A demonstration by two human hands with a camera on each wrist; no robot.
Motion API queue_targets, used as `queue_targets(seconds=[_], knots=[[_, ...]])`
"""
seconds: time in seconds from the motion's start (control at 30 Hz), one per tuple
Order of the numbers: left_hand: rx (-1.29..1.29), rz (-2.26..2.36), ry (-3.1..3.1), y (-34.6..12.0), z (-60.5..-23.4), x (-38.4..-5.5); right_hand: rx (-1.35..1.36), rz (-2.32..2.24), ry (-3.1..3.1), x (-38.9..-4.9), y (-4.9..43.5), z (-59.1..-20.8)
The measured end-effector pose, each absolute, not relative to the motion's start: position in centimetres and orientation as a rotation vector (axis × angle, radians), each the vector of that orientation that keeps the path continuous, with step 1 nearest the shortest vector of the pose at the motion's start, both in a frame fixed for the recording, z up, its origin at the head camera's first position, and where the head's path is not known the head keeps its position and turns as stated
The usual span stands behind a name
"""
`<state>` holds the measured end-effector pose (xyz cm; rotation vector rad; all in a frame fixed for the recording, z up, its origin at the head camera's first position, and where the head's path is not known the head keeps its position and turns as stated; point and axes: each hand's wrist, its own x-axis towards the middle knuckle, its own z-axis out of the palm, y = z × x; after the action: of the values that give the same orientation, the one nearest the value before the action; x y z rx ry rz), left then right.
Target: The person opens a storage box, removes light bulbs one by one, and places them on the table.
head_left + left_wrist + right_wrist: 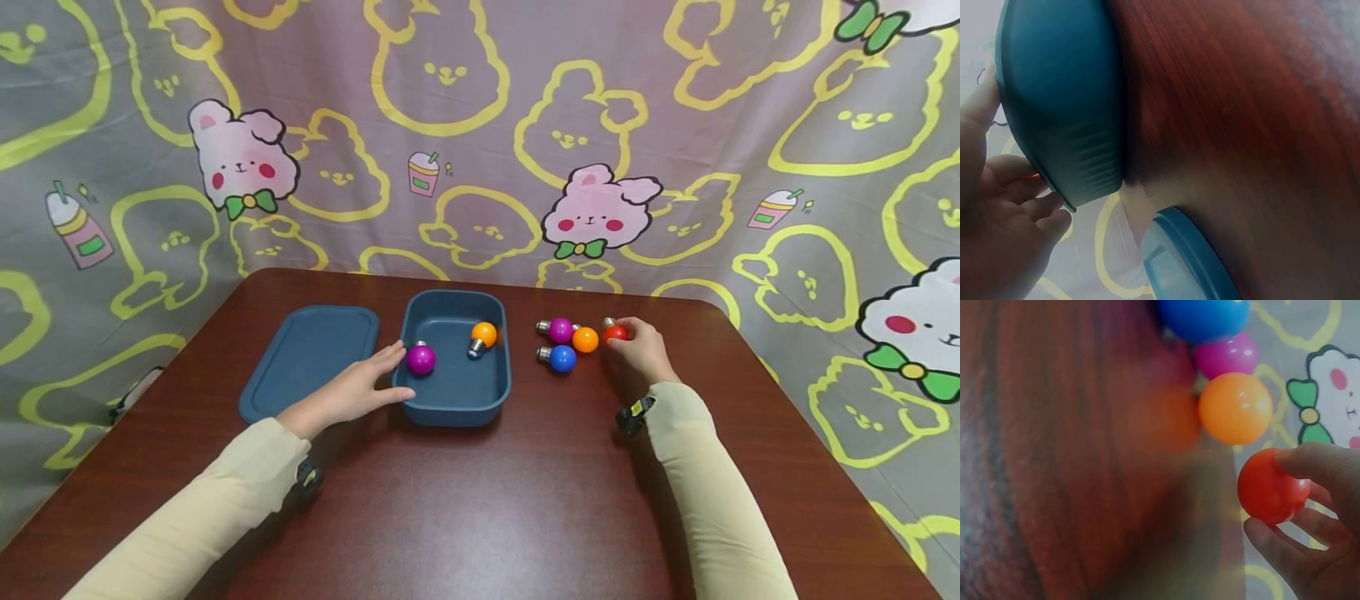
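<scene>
My right hand (pixel 640 350) pinches a red light bulb (pixel 1270 487) between thumb and fingers, at the right of the group of bulbs. My left hand (pixel 363 387), its fingers extended, rests at the left rim of a blue-grey plastic box (pixel 454 417). Inside that box lie a purple bulb (pixel 421 360) and an orange bulb (pixel 483 336). Between the box and my right hand, a second purple bulb (pixel 560 330), another orange bulb (pixel 585 340) and a blue bulb (pixel 562 359) lie close together on the table.
A flat blue-grey lid (pixel 315 358) lies left of the box. The brown wooden table (pixel 480 508) ends at the back against a patterned curtain (pixel 480 150). Both wrists carry small black cameras.
</scene>
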<state>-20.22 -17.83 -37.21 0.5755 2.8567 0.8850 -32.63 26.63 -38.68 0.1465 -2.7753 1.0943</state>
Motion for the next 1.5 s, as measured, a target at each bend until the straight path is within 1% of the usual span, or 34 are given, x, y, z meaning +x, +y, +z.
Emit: queue_targets(seconds=[0.53, 1.5], knots=[[0.593, 0.882, 2.862, -17.76, -37.05, -20.24, 0.116, 0.99, -2.857, -33.35, 26.71, -39.69], [0.597, 0.878, 2.861, -17.79, -37.15, -20.35, 0.094, 0.995, -2.904, -33.11, 26.6, -39.41]])
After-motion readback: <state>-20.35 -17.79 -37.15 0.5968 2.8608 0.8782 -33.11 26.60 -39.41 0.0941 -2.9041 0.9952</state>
